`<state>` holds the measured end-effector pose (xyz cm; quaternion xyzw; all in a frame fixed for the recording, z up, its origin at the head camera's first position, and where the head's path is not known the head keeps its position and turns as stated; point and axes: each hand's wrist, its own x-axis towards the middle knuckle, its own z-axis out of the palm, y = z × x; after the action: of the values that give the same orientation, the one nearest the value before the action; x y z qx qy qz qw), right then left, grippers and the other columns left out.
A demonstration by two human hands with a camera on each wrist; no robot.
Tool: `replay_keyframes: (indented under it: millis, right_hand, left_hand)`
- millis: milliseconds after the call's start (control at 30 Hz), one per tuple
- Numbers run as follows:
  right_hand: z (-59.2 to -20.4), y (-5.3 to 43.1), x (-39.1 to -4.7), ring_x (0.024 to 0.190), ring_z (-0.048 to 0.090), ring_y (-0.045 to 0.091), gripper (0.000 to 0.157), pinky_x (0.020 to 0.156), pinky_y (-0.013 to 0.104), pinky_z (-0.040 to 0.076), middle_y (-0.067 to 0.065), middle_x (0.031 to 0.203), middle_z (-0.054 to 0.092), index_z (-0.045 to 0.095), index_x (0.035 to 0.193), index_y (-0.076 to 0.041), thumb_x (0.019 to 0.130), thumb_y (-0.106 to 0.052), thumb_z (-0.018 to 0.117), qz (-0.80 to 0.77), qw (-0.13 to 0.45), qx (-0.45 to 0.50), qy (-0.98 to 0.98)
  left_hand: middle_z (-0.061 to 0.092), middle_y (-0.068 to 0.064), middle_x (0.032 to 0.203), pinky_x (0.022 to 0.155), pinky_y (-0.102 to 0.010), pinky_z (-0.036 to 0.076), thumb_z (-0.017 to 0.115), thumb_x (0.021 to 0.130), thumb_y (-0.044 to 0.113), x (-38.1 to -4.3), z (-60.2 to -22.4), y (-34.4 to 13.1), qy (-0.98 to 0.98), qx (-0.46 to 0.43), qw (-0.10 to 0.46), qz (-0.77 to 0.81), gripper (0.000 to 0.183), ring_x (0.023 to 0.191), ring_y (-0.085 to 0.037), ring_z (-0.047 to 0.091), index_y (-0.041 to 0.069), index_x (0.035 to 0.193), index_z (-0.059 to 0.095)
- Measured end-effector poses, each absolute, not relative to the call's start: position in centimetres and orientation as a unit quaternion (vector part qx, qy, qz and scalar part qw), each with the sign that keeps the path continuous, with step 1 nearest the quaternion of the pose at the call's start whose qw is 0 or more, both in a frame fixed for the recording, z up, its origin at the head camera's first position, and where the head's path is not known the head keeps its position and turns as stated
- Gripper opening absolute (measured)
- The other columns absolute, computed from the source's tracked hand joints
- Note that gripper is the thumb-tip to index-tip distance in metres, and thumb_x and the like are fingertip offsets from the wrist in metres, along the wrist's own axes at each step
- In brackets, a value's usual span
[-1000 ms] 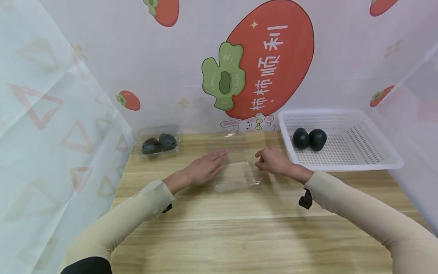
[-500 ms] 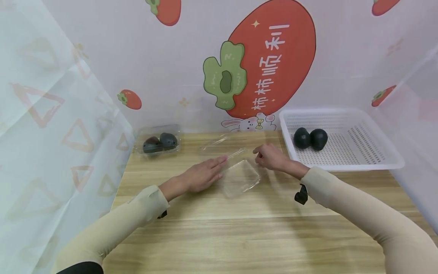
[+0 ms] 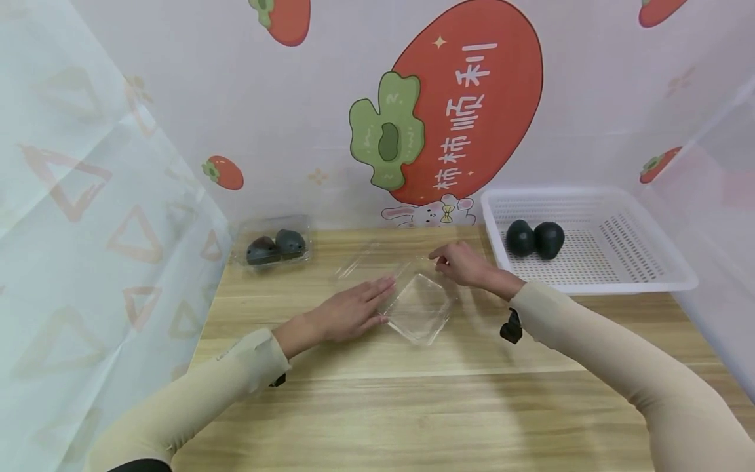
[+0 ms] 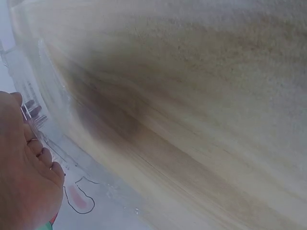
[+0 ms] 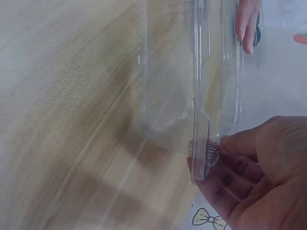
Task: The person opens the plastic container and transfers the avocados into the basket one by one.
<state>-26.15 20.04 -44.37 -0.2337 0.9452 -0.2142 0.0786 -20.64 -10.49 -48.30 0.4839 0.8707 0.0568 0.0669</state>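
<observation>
Clear container (image 3: pixel 419 305) has turned; basket (image 3: pixel 596 262) holds two dark fruits (image 3: pixel 549 240).

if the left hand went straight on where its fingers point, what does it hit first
The left hand would probably meet the clear plastic box first; beyond it, perhaps the right hand, though depth is unclear.

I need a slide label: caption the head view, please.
Left hand and right hand at a clear box, left of a white basket with two dark fruits.
</observation>
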Motion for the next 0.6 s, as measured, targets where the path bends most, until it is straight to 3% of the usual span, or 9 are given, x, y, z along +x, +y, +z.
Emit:
replay_keyframes:
  millis: [600]
  right_hand:
    - [-45.17,19.33,-26.49,0.096,0.076,0.027,0.027,0.085,0.046,0.062,0.018,0.109,0.079,0.075,0.125,0.005,0.101,-0.004,0.068,-0.215,0.043,-0.271,0.937]
  left_hand:
    - [0.017,-0.011,0.177,0.131,-0.038,0.018,0.039,0.114,0.052,-19.76,-47.99,-9.86,0.866,0.498,0.047,-0.023,0.073,0.163,-0.023,0.016,0.003,0.167,0.028]
